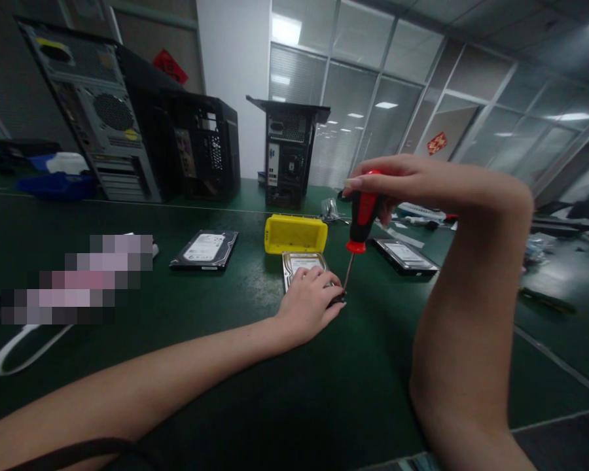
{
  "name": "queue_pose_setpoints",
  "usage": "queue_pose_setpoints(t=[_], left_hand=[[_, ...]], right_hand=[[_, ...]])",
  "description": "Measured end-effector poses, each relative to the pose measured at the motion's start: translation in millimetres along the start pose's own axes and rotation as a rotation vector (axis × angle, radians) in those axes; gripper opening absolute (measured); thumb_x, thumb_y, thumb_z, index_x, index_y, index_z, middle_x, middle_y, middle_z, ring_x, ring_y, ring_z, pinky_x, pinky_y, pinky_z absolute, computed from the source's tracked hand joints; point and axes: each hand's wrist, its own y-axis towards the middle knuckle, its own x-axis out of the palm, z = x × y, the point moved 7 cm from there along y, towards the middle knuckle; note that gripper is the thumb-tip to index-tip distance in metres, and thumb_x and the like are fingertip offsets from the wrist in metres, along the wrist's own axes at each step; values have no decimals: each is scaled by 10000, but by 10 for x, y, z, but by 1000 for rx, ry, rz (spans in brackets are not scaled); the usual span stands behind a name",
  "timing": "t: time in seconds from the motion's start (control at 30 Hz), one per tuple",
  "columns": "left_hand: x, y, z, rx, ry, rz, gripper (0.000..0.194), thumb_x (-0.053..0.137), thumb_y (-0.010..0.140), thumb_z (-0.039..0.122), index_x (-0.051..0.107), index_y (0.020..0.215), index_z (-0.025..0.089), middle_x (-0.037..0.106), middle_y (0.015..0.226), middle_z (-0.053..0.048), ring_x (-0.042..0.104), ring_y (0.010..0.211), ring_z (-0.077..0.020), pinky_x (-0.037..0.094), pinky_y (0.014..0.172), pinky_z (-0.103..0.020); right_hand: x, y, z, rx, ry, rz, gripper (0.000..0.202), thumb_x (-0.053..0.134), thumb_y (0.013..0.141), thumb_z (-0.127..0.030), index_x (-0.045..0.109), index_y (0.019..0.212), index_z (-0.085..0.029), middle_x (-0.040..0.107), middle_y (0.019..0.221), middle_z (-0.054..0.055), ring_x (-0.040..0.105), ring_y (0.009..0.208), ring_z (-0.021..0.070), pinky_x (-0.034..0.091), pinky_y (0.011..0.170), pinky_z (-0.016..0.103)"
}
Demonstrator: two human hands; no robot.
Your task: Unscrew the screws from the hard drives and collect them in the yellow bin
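A hard drive (302, 260) lies on the green table in front of me, its label side up. My left hand (308, 302) is pressed over its near part, fingers across the top and thumb along the near edge, hiding much of it. Above it, my right hand (383, 186) grips the red and black handle of a screwdriver (363, 219) from the top. The screwdriver tilts slightly, its shaft running down to the drive's right near corner beside my left fingers. Whether the tip sits in a screw is too small to tell.
Behind the drive stands a yellow bin (296, 235). Other hard drives lie left (205, 250) and right (406, 256). Computer cases (289, 154) line the back of the table. A blurred-out object (86, 278) with a white strap lies at left, a green-handled tool (547, 299) at right.
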Motion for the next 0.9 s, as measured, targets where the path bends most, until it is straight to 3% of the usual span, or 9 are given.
queue_pose_setpoints(t=[0.17,0.43,0.7,0.9], left_hand=[[6,3,-1,-5,7,-6,241,505,921,345,642,1078,224,608,1135,-22,485,1070,-224,331,887,-395],[-5,1,3,-18,-11,-16,243,507,919,339,642,1086,225,602,1145,-12,483,1079,-221,337,895,-396],[11,3,2,-19,8,-20,234,514,917,341,643,1077,229,600,1144,-10,484,1079,-213,342,887,-393],[2,-5,2,-9,-21,-2,230,510,917,329,642,1072,223,608,1134,-13,486,1067,-220,339,889,-395]], right_hand=[[-6,23,61,18,3,-1,409,548,826,-517,603,1067,-190,675,899,70,637,683,157,503,559,257],[-24,38,96,32,-18,19,379,525,835,-522,621,895,-161,672,805,63,615,625,148,504,580,277],[-43,43,83,16,-72,59,408,554,805,-552,626,965,-183,660,775,45,579,571,127,430,509,253],[-82,72,137,36,-141,75,465,513,807,-610,651,799,-167,632,700,53,534,537,117,408,494,259]])
